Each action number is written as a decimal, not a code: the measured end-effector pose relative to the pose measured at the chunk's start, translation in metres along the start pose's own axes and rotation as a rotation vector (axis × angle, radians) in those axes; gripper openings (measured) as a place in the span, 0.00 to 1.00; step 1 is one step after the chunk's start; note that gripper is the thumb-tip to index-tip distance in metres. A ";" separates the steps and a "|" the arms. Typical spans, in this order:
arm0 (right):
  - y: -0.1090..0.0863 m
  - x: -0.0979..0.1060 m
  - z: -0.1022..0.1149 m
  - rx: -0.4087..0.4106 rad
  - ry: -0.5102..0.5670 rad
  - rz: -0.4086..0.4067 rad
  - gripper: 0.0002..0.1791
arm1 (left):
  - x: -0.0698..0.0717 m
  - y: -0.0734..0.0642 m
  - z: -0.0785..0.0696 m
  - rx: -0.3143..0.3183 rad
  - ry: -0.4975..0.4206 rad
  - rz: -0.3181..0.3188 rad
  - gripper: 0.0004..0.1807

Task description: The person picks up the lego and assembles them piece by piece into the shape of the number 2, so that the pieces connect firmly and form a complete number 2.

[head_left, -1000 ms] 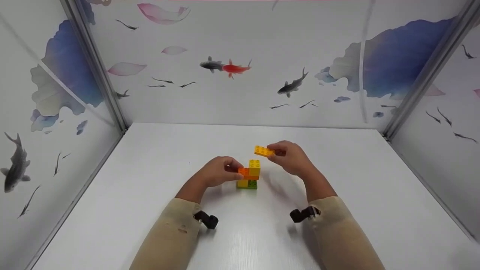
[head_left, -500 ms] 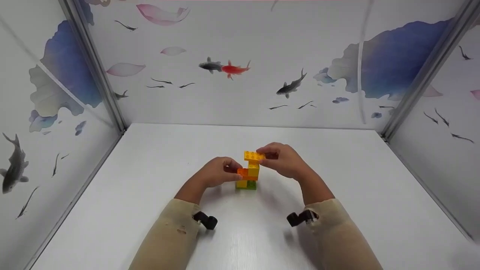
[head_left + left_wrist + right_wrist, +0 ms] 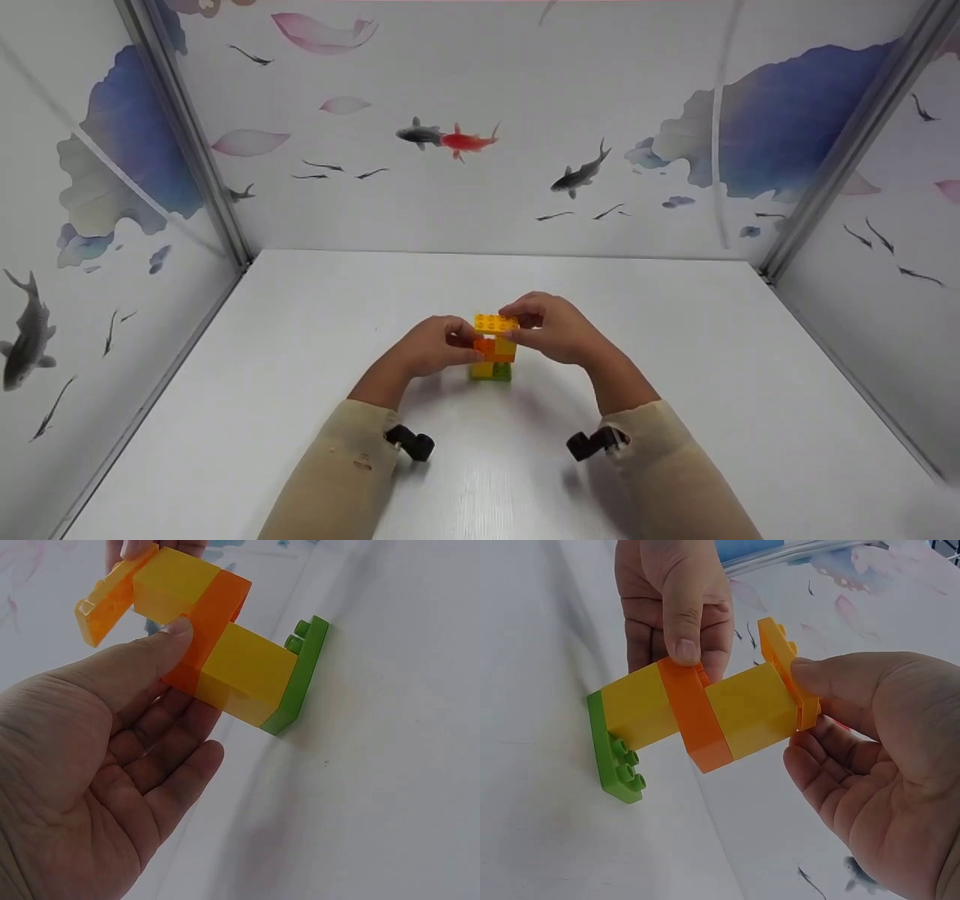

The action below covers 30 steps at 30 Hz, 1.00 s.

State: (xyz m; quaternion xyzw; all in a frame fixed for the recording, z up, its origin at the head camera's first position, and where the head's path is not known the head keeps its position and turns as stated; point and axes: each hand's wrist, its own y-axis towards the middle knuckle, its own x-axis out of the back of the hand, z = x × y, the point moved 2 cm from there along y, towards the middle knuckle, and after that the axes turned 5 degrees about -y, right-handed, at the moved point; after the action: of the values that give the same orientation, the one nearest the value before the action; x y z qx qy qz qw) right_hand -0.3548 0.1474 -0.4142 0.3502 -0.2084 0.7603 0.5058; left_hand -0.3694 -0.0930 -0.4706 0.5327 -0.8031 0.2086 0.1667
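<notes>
A small tower of toy building bricks stands on the table. At its base lies a thin green brick [image 3: 602, 746] with bare studs on one half and a lower yellow block [image 3: 637, 705] on the other. Above come a flat orange brick [image 3: 694, 720] and an upper yellow block [image 3: 751, 711], set off to the right. My left hand [image 3: 429, 347] pinches the orange brick between thumb and fingers. My right hand [image 3: 553, 330] grips a flat yellow-orange brick [image 3: 492, 323] at the top of the tower. It meets the upper yellow block and overhangs to the left; whether their studs are engaged I cannot tell.
The white table [image 3: 315, 292] is bounded by a back wall [image 3: 480, 210] and side walls printed with fish and leaves. Metal posts [image 3: 206, 150] stand at the corners. Black devices [image 3: 412, 442] are fixed at both sleeve cuffs.
My right hand has brought the flat yellow-orange brick left and down, from right of the tower onto its top. The left hand has kept its grip on the orange brick.
</notes>
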 end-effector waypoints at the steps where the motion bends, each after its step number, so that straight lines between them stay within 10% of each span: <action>1: 0.000 0.000 0.000 -0.002 0.002 -0.002 0.17 | 0.000 0.000 0.000 -0.002 0.003 0.002 0.13; 30: -0.001 -0.004 -0.002 -0.028 0.003 0.007 0.17 | -0.001 -0.001 -0.001 0.025 0.010 -0.007 0.16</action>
State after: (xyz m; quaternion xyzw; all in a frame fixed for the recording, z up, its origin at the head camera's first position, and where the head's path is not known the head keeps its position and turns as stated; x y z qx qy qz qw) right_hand -0.3538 0.1470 -0.4182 0.3411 -0.2195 0.7598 0.5081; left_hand -0.3683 -0.0915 -0.4702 0.5366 -0.7976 0.2208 0.1648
